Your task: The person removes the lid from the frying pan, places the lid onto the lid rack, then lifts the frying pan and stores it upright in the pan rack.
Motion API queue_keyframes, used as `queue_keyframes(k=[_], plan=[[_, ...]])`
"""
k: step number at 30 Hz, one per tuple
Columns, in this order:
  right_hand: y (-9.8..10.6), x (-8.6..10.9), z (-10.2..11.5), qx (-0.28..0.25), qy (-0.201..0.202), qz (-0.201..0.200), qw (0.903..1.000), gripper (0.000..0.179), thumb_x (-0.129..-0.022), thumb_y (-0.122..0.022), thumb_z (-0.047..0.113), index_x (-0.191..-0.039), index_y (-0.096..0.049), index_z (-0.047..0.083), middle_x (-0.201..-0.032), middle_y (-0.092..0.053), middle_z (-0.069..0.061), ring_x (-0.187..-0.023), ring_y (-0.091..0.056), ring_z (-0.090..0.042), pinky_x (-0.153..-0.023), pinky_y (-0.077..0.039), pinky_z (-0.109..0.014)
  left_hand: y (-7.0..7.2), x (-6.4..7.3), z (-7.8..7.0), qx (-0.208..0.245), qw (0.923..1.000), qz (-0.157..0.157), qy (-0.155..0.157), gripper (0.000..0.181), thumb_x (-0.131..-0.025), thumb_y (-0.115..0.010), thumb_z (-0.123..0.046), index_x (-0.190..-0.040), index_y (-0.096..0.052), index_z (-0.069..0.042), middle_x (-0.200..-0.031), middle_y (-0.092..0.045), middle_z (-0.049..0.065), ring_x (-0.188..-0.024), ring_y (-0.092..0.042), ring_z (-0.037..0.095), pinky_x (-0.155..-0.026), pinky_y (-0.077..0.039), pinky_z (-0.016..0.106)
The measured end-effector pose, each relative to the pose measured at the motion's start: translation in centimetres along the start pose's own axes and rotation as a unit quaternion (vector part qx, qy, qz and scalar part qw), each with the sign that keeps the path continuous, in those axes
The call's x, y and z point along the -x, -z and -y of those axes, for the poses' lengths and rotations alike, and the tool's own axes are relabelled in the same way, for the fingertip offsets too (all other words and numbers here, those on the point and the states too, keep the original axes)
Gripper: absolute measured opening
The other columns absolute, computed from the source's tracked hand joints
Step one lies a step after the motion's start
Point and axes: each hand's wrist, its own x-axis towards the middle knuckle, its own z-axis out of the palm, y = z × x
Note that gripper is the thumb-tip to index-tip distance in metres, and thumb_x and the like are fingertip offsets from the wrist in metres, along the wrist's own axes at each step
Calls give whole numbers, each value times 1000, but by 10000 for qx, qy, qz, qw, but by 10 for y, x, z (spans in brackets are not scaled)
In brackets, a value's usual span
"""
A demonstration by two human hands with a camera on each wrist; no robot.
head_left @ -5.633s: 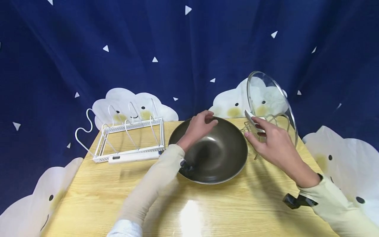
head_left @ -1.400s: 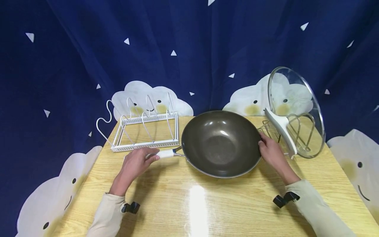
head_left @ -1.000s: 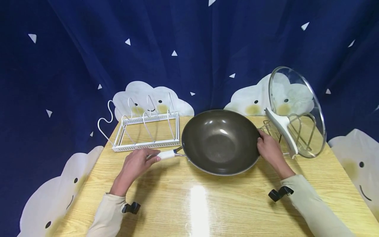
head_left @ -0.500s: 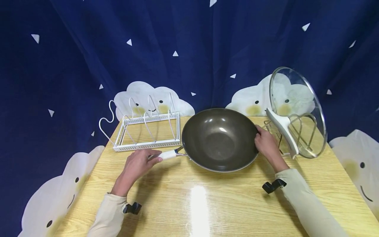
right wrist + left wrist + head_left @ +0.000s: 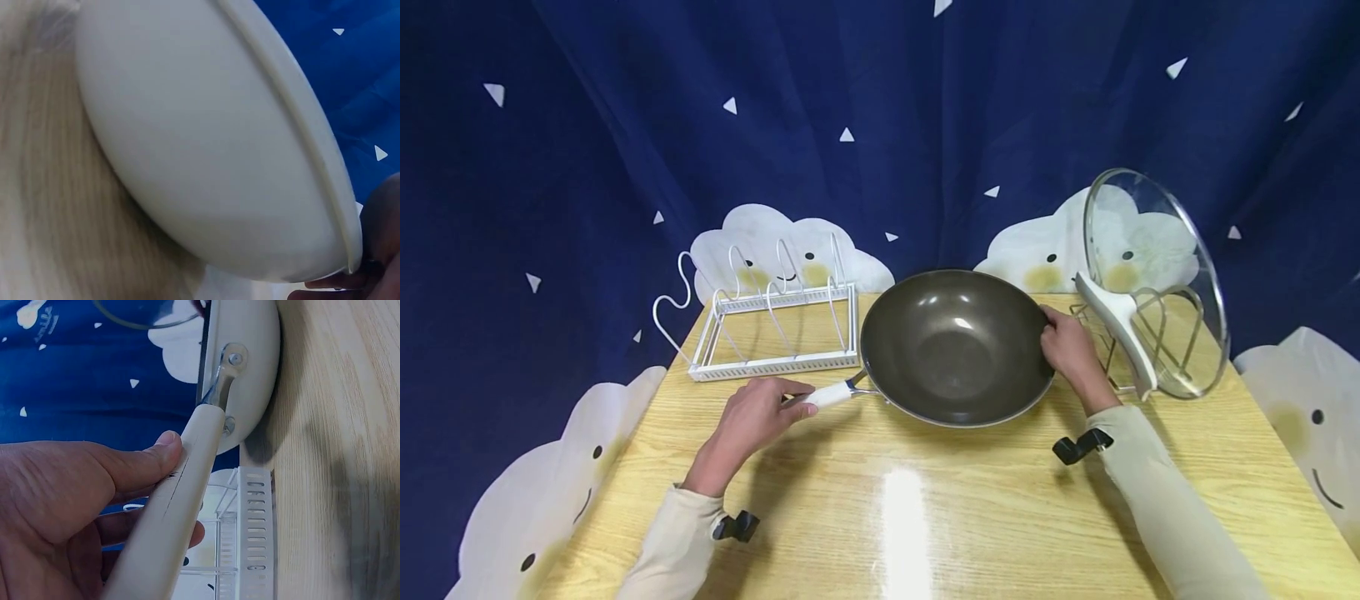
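A wok (image 5: 955, 350), dark inside and white outside, is in the middle of the head view. My left hand (image 5: 756, 417) holds the far end of its white handle (image 5: 831, 395), which points left and toward me. In the left wrist view the thumb lies along the handle (image 5: 169, 506), with fingers curled beneath. My right hand (image 5: 1071, 346) grips the opposite rim on the right side. The wok's white outer wall (image 5: 206, 137) fills the right wrist view, tilted, with fingers of the right hand (image 5: 381, 250) at its rim, partly cut off by the frame.
A white wire rack (image 5: 775, 365) with several upright loops stands on the wooden table (image 5: 1000, 517), left of the wok. To the right a glass lid with a white handle (image 5: 1116, 317) leans upright in a metal wire stand (image 5: 1191, 342). A blue curtain (image 5: 895, 125) hangs behind.
Earlier, my left hand was over the wok and my right beside the lid's handle. Now both hold the wok. Over the last second its right side has shifted slightly back and left.
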Motion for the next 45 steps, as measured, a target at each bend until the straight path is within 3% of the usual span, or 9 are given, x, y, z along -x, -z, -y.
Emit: queue_keyframes(k=[6,12,17,20,27,34,38,45], plan=[[-1,-10,2,-65,-104,55,9999,52,-97,-33,3,-147,-49,-6,-139,-53,-35,-127,-51,-53,-102,-45,-62,0,1,-5,41,9998,144,127,33,-87,-82,-32,-116,-79,-16,-106,-78,6,-82,-70,16,-61,-51,36],[-2,-17,5,-252,-306,71,9992,54,-96,-34,4,-147,-50,-3,-139,-54,-34,-118,-56,-49,-97,-47,-60,1,3,-10,103,9994,256,199,31,-86,-82,-32,-114,-80,-18,-98,-78,1,-64,-56,12,-54,-43,32],[-2,-24,6,-447,-375,165,9982,53,-96,-35,4,-146,-51,-4,-142,-52,-33,-112,-55,-46,-93,-47,-55,1,4,-14,116,9991,277,289,30,-86,-82,-32,-113,-80,-18,-94,-77,0,-61,-50,13,-52,-40,32],[-1,-28,7,-682,-475,170,9964,52,-96,-36,3,-145,-52,-4,-144,-51,-32,-112,-54,-42,-93,-46,-51,0,5,-15,130,9990,260,340,31,-86,-82,-32,-114,-80,-18,-94,-77,1,-61,-51,13,-52,-40,31],[-2,-35,10,-1019,-674,313,9920,53,-97,-36,3,-147,-50,-4,-150,-46,-31,-133,-47,-44,-105,-44,-56,0,7,-16,328,9983,326,358,31,-86,-82,-30,-113,-80,-15,-99,-79,3,-64,-59,7,-55,-43,31],[-2,-45,9,-1018,-786,452,9907,54,-96,-36,2,-148,-49,-3,-150,-45,-31,-119,-49,-43,-90,-45,-47,1,8,-18,721,9950,561,395,30,-85,-84,-26,-112,-80,-15,-101,-79,1,-64,-61,6,-57,-46,29],[-2,-49,11,-1009,-881,457,9899,54,-96,-37,3,-148,-50,-1,-151,-45,-29,-132,-46,-42,-99,-44,-50,1,8,-19,902,9930,643,416,28,-86,-84,-25,-112,-80,-15,-102,-78,1,-67,-64,5,-59,-49,28],[-6,-56,14,-974,-1027,471,9888,55,-93,-37,3,-146,-54,2,-149,-49,-27,-133,-48,-40,-103,-46,-52,1,11,-21,1082,9895,840,453,22,-86,-83,-24,-107,-81,-18,-98,-77,-3,-68,-65,5,-62,-51,29]])
